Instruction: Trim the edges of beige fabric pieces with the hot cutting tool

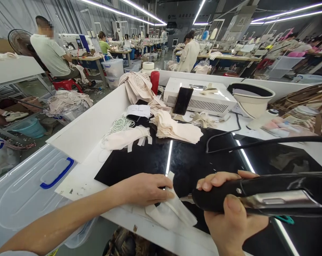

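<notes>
My left hand [150, 188] is closed on the upper end of a white cloth piece [179, 208] at the front edge of the table, its fingertips pressed on the fabric. Wrapped round a black handheld tool [259, 195] with a silver strip, my right hand [230, 213] is closed just right of the cloth. A glossy black board [187, 160] lies beneath. Farther back are a stack of cream cloth pieces [177, 128] and a white cloth bundle with strips [126, 138]. The part of the cloth under my left fingers is hidden.
A black cable [225, 137] crosses the board at the right. Behind stand a white vented box [200, 96], a phone [182, 101], a red cylinder [155, 81] and a cream bin [253, 96]. Several people sit at machines beyond; a lidded plastic box [30, 202] is at left.
</notes>
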A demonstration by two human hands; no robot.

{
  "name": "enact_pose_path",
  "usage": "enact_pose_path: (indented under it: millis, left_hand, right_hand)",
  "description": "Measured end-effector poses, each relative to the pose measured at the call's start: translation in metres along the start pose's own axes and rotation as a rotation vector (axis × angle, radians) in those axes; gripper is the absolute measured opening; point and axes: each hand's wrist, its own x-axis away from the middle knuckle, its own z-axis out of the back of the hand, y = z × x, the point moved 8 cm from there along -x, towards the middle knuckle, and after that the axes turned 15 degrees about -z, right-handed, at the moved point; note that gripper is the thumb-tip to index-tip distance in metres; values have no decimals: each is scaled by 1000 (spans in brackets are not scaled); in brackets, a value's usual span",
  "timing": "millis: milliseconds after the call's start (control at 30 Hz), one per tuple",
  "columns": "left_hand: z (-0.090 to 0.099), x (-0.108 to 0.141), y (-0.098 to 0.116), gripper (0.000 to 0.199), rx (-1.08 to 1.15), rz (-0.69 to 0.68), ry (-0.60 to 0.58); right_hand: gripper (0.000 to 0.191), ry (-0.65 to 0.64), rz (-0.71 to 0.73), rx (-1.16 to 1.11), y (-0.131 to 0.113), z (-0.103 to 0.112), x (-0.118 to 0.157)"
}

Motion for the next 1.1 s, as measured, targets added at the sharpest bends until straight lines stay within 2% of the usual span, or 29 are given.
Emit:
enact_pose_path:
  millis: [233,467,767,1100]
  left_hand:
    - [-4,1,-2,19,39,45,-60]
    - [-4,3,-4,22,45,28,-30]
    - [-7,5,-5,26,82,39,-78]
    - [-4,6,-5,25,62,36,-24]
  right_hand:
    - [38,-26,-12,-7,8,-6,-1]
    - [33,-60,-41,12,16,-7,-2]
    - [36,-96,-25,-19,24,-12,-5]
    - [37,-97,-10,-41,27,-18,-9]
